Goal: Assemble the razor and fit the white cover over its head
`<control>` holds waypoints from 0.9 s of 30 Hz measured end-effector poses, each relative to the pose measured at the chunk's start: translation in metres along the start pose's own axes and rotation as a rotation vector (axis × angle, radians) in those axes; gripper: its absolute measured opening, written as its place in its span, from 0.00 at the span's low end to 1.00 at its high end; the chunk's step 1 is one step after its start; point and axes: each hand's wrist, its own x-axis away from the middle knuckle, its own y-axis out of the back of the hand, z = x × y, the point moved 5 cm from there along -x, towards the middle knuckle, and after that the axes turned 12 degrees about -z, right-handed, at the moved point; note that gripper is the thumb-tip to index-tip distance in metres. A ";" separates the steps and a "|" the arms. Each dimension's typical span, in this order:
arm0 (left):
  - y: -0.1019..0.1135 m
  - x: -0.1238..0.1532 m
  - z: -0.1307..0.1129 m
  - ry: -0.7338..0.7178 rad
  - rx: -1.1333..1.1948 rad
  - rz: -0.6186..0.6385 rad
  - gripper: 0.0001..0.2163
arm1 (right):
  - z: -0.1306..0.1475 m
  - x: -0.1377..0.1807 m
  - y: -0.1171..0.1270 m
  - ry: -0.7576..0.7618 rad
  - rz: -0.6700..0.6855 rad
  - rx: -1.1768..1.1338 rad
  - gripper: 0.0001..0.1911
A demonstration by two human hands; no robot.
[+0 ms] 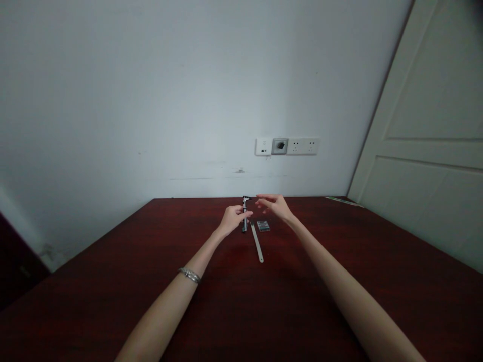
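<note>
My left hand is closed around the handle of a silver and black razor, which it holds upright with the head at the top. Just right of the razor's head is my right hand, its fingers apart and slightly bent, with nothing visible in them. Below the hands, a slim white stick with a hole at its near end and a dark far tip lies on the table. Beside that stick sits a small clear plastic case; what it contains is too small to make out.
The dark red wooden table runs back to a pale wall. Sockets and switch plates are set in the wall above the table's far edge. A flat, thin strip lies at the back right, near a white panelled door.
</note>
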 end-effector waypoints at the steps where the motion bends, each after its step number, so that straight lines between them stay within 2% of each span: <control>1: 0.001 -0.001 -0.002 0.009 0.000 0.011 0.12 | 0.001 0.000 0.000 -0.005 -0.007 0.010 0.16; 6: 0.008 -0.008 -0.009 0.035 -0.082 0.014 0.15 | 0.000 0.002 0.000 -0.022 -0.020 0.115 0.12; 12: 0.017 -0.014 -0.014 -0.028 -0.108 0.010 0.19 | -0.007 0.001 -0.003 -0.022 -0.071 0.335 0.12; 14: 0.017 -0.015 -0.013 -0.012 -0.085 0.023 0.19 | -0.009 0.004 -0.007 -0.040 0.007 0.382 0.12; 17: 0.017 -0.015 -0.012 0.044 -0.033 0.040 0.19 | -0.009 0.013 -0.018 -0.057 0.215 0.440 0.12; 20: 0.015 -0.014 -0.012 0.106 -0.003 0.051 0.18 | -0.005 0.024 -0.027 -0.020 0.361 0.532 0.14; 27: 0.009 -0.010 -0.014 0.217 0.142 0.074 0.16 | 0.014 0.037 -0.045 0.197 0.402 0.714 0.22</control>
